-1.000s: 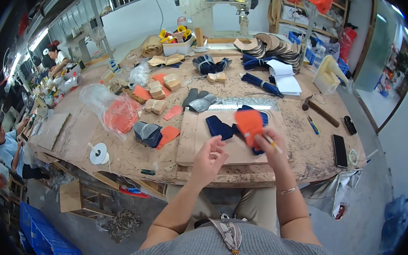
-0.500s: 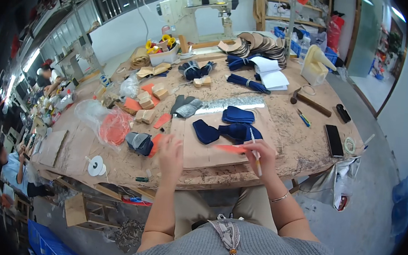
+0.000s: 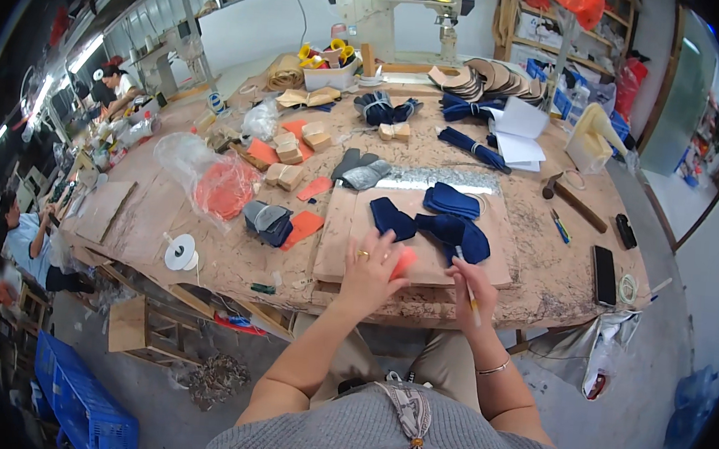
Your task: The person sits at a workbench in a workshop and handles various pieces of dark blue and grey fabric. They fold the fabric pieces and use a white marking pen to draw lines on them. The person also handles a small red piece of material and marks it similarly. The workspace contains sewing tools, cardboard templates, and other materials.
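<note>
My left hand [image 3: 370, 269] is over the cutting board [image 3: 336, 255], its fingertips by the lower edge of a small navy piece [image 3: 393, 218]. A small orange piece [image 3: 404, 263] shows between its thumb and fingers, partly covered by the hand. My right hand [image 3: 474, 294] is closed around a slim white-and-yellow pen [image 3: 475, 305], tip pointing up toward a larger curved navy piece [image 3: 457, 235]. Just beyond lies a stack of navy pieces [image 3: 452, 200]. Left of the board are a grey-and-navy bundle [image 3: 268, 221] and another orange piece [image 3: 303, 227].
A hammer [image 3: 580, 206], a phone [image 3: 604, 275] and pens [image 3: 560, 227] lie at the right. Orange pieces in a plastic bag [image 3: 226, 187] and a white spool [image 3: 180, 253] are at the left. A sewing machine [image 3: 401, 12] stands behind. Another person [image 3: 27, 236] sits far left.
My left hand has moved right onto the board. The orange piece that was at my right hand is now at my left. My right hand still has the pen. The view has shifted.
</note>
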{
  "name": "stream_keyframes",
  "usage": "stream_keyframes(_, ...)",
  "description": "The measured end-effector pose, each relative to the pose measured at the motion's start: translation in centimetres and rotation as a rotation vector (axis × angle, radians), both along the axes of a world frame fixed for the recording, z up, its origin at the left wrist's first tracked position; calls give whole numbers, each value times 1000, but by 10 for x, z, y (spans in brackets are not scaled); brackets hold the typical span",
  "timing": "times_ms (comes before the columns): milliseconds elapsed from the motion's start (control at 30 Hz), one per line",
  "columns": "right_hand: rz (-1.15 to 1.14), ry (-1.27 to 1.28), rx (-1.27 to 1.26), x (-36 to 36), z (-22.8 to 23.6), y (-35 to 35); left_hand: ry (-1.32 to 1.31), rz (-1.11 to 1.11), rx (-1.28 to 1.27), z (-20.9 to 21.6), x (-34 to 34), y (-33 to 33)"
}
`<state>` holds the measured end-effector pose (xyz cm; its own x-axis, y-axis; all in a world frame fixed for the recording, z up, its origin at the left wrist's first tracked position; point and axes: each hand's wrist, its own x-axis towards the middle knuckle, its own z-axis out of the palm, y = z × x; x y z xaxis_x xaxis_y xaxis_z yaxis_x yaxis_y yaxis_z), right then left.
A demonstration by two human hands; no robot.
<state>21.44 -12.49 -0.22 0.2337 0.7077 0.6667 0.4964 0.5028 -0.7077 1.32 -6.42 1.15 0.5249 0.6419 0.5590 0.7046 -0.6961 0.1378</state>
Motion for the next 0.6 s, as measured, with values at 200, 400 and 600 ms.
stream_keyframes(200,438,403,-308,-19,-21,-15,-325,-367,-324,-5,6,-27)
stream_keyframes(400,426,495,-397,-20,-23,-23,-438,-318,-480,-20,4,-38)
stream_keyframes(600,253,821,-225,-3,-21,-22,-498,-262,-406,-34,1,-50)
